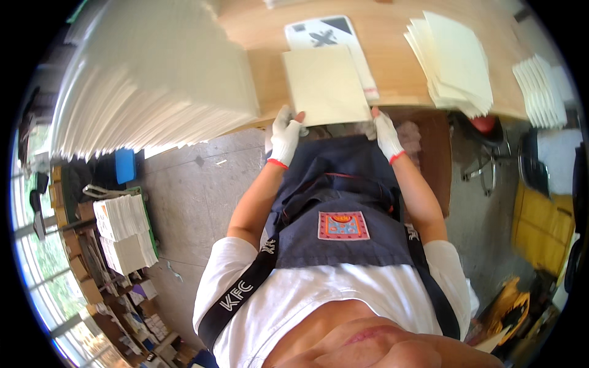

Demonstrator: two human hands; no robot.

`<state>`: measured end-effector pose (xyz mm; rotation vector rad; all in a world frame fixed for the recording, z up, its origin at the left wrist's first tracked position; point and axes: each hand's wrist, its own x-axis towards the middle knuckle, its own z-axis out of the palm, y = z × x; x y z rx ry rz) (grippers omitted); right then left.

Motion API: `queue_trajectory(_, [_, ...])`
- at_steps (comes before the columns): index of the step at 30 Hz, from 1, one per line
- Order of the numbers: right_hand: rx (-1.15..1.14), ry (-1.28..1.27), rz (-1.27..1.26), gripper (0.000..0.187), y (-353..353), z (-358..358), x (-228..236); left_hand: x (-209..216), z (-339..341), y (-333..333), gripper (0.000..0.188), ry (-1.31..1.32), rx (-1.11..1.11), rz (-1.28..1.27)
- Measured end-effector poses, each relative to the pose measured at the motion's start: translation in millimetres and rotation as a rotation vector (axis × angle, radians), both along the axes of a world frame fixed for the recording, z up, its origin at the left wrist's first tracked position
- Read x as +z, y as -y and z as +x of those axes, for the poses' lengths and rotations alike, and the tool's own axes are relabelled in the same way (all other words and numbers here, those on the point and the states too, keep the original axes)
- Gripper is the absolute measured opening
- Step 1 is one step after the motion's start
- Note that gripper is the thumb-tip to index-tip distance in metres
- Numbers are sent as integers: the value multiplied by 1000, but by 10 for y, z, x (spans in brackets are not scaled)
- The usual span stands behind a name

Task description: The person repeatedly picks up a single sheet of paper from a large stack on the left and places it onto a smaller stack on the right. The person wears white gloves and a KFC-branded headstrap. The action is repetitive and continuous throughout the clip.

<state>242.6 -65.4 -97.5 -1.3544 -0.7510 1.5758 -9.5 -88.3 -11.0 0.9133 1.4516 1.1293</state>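
A flat cream rectangle of paper [328, 86] lies at the table's front edge, its near side reaching slightly over it. Whether it is one sheet or several layers, I cannot tell. At its near left corner my left hand [284, 136] grips the edge, thumb bare and the rest in a white glove with a red cuff. My right hand [386, 136], gloved the same way, is closed at the near right corner. Fingers of both hands are partly hidden below the paper. Under its far part shows a white printed sheet [359, 61] with dark markings.
A tall, blurred stack of cream paper [159, 73] fills the left of the wooden table [392, 80]. Fanned cream sheets [454, 61] lie to the right, with another layered pile [540, 92] beyond. A swivel chair [488, 147] stands right; a loaded paper cart [126, 233] stands left.
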Motion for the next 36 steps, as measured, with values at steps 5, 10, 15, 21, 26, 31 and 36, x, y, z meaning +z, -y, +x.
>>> queue_trajectory(5, [245, -552, 21, 16, -9, -217, 436, 1602, -14, 136, 25, -634, -239, 525])
queue_trajectory(10, [353, -510, 421, 38, -295, -736, 2176, 2731, -552, 553, 19, -884, 21, 989])
queue_trajectory(15, [481, -104, 1062, 17, -998, -1764, 3623, 3709, -1405, 457, 33, -1215, 672, 1021])
queue_trajectory(21, [837, -2, 700, 19, -841, -2358, 4116, 3750, -2827, 361, 44, -1560, 303, 510])
queue_trajectory(26, [723, -161, 783, 22, -876, -1944, 3592, 2607, -2483, 135, 35, -241, 671, 902])
queue_trajectory(31, [411, -258, 445, 28, -587, -839, 2551, 304, -2906, 372, 34, -138, 693, 580])
queue_trajectory(36, [-345, -106, 183, 23, -278, 625, 1402, -1438, -2030, 869, 25, 40, 641, 217])
